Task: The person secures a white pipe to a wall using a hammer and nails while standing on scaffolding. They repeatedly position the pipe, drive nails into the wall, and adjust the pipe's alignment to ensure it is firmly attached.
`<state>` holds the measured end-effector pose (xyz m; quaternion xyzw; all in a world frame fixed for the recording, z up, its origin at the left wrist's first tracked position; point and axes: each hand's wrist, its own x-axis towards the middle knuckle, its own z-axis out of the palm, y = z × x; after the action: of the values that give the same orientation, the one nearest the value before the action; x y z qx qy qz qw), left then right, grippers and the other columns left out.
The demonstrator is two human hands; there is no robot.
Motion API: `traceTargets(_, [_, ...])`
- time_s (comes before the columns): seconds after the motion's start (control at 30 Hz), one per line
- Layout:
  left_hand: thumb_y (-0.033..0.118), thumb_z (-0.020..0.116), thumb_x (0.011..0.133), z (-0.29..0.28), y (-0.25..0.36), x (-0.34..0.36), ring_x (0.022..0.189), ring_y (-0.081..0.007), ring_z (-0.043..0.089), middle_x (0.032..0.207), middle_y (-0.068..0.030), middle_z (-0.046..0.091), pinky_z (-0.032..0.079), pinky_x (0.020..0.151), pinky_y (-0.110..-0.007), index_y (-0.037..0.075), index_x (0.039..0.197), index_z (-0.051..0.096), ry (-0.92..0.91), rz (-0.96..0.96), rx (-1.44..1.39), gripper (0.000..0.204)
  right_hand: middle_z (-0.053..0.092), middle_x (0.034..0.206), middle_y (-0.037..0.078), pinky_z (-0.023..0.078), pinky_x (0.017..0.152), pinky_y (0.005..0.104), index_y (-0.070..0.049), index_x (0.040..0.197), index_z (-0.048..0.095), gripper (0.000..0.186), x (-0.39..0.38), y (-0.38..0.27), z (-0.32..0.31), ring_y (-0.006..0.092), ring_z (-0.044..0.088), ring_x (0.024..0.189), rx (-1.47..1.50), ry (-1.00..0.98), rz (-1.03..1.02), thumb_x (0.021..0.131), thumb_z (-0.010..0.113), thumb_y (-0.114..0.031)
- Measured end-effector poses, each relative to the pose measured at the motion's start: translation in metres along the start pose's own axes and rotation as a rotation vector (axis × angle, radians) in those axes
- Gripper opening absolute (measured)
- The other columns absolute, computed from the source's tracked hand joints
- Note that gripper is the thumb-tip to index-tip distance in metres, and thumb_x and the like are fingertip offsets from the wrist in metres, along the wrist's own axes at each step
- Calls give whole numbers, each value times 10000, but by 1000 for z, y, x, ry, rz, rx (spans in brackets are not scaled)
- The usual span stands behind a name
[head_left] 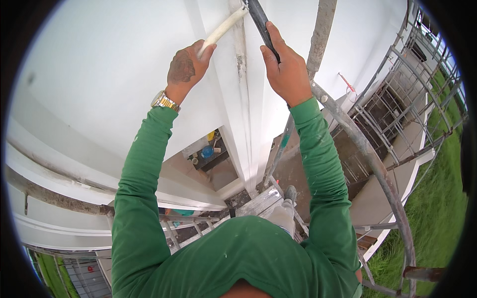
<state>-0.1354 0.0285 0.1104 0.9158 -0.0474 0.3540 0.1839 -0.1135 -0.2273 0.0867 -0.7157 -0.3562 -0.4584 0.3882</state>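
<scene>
Both my arms reach up in front of a white wall [114, 64]. My left hand [189, 68] is closed round the lower end of a cream-coloured, slightly curved tube or rod [224, 29]. A dark, straight tube-like piece [261, 22] is gripped in my right hand [288, 72], thumb and fingers along its sides. The two pieces lean together at the top edge, their upper ends close to each other; whether they are joined I cannot tell. Between my hands runs a stained grey strip [239, 54] along the wall's corner.
A curved metal scaffold pipe [367, 144] passes by my right arm, with a grey bar [322, 35] above. Planks [263, 202] lie below beside my shoe [290, 193]. More scaffolding [392, 109] and grass [427, 223] are at right. A wall opening shows a blue round thing [207, 151].
</scene>
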Motion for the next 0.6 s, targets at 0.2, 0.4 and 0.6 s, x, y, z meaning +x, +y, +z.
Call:
traceTargets(0.2, [443, 587, 1040, 2, -7, 1, 500, -259, 573, 604, -116, 605, 468, 509, -392, 53, 1041, 722, 36, 61, 46, 413, 675, 817, 176, 536, 651, 436, -76, 1564, 419, 578, -12, 1, 32, 339, 662, 704, 119, 186, -4, 1022, 598, -172])
traceTargets(0.4, [454, 597, 1031, 3, -6, 3, 502, -237, 551, 604, -96, 588, 451, 518, -385, 48, 1050, 727, -19, 14, 86, 426, 726, 1019, 253, 572, 807, 423, -55, 1577, 394, 584, -24, 6, 27, 371, 728, 841, 105, 33, 130, 1031, 579, -147])
traceTargets(0.6, [474, 605, 1019, 2, -11, 0, 522, -229, 569, 603, -98, 588, 461, 536, -378, 53, 1082, 743, -83, -42, -1, 448, 705, 1174, 274, 578, 774, 388, -40, 1598, 345, 618, -22, -16, 20, 354, 740, 875, 170, 225, 107, 1034, 587, -118])
